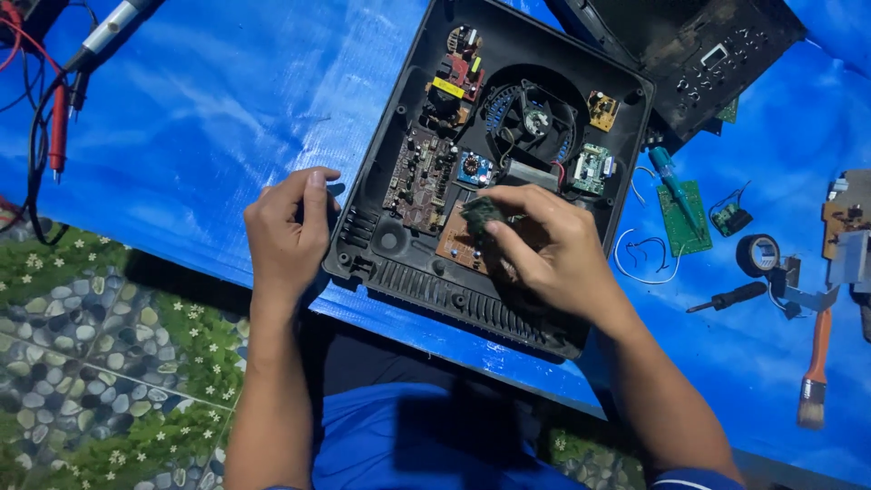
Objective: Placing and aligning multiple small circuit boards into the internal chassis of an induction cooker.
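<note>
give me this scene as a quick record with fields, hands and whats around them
left hand: left hand grips the left edge of the open black casing
right hand: right hand pinches a small dark component over a brown circuit board
inside casing: black fan, several small circuit boards
surface: blue tarp
right of casing: green circuit board, blue-handled screwdriver, black screwdriver, tape roll, orange-handled brush
top left: red probe

A blue plastic sheet (pixel 227 118) covers the work surface, creased and shining under light from above. At the lower left shows a floor (pixel 82 345) patterned with pebbles and grass.
</note>
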